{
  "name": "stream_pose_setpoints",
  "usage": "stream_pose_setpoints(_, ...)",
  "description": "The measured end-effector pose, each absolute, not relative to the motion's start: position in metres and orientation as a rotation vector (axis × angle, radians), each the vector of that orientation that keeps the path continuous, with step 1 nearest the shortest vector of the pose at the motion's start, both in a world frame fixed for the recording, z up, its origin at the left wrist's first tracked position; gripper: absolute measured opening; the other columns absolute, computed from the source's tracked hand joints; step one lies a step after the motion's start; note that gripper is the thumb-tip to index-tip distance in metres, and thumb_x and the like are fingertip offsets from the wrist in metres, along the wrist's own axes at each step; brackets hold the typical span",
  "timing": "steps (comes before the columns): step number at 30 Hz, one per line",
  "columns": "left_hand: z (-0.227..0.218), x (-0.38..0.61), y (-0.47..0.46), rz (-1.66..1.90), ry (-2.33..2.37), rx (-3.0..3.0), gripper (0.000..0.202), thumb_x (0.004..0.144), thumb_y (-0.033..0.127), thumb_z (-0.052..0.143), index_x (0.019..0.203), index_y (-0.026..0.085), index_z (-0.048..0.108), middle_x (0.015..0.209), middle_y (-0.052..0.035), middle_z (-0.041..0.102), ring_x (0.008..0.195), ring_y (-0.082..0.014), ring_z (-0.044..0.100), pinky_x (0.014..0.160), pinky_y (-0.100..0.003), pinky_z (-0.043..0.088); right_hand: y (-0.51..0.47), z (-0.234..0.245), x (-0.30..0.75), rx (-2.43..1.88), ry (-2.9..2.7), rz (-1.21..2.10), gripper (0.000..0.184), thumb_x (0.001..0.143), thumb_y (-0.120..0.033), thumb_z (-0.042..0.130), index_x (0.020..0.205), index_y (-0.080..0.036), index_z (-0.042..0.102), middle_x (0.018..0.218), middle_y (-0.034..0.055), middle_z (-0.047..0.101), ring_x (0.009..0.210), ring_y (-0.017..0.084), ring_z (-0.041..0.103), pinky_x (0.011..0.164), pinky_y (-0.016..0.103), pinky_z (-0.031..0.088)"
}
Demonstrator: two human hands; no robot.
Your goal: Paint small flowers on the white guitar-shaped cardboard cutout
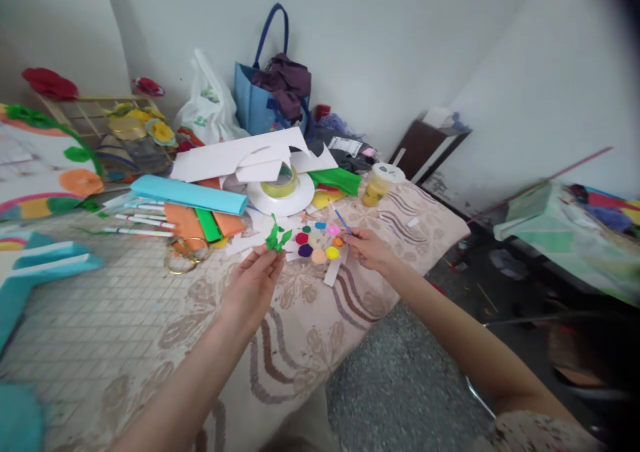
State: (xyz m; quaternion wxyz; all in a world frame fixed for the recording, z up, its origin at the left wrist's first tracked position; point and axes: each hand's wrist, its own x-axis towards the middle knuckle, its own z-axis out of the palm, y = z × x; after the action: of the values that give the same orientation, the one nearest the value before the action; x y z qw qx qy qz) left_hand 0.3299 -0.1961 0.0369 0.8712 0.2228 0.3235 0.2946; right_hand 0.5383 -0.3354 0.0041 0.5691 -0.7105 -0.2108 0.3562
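Pinched in the fingers of my left hand [259,271] is a small green paper cutout [277,237] with leaf-like points. My right hand [369,248] grips a thin blue paintbrush [343,221], its tip pointing up and away to the left. Between my two hands lies a round paint palette [317,240] with wells of red, purple, yellow, orange, pink, blue and green. A white paper strip [332,272] lies by the palette's near edge, close to my right hand.
Behind the palette stand a roll of tape [281,184] on a white disc and a lidded tub [381,184]. Markers [143,223], gold rings [187,255] and coloured paper rolls [190,195] lie left. A blue bag [250,102] leans against the wall.
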Motion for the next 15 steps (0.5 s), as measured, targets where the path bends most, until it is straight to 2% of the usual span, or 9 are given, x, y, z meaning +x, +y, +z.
stream_pose_setpoints(6,0.031,0.324,-0.19,0.603,0.756,0.498,0.019,0.075,0.0,0.063,0.066,0.017,0.067,0.076,-0.0034,0.071,0.079,-0.0146,0.068,0.087,-0.029,0.055,-0.344,-0.01,0.581,-1.718,-0.45,0.686,0.022,0.072,-0.038,0.066,0.077,-0.017,0.06,0.044,-0.0126,0.028,0.038,0.005,0.018,0.039,0.022,0.013)
stream_pose_setpoints(12,0.021,0.31,-0.186,0.616,0.879,0.52,0.019,0.074,0.0,0.065,0.065,0.017,0.067,0.078,-0.0046,0.072,0.079,-0.015,0.069,0.084,-0.029,0.058,-0.344,-0.013,0.617,-1.814,-0.456,0.488,0.026,0.068,-0.04,0.067,0.077,-0.017,0.06,0.055,-0.0055,0.049,0.043,0.006,0.029,0.041,0.023,0.02)
stream_pose_setpoints(15,0.015,0.307,-0.185,0.618,0.901,0.494,0.018,0.074,0.001,0.065,0.064,0.016,0.066,0.077,-0.0041,0.072,0.077,-0.015,0.07,0.082,-0.029,0.059,-0.343,-0.013,0.631,-1.901,-0.485,0.38,0.024,0.07,-0.04,0.064,0.077,-0.017,0.062,0.056,-0.0041,0.052,0.045,0.008,0.034,0.044,0.023,0.024)
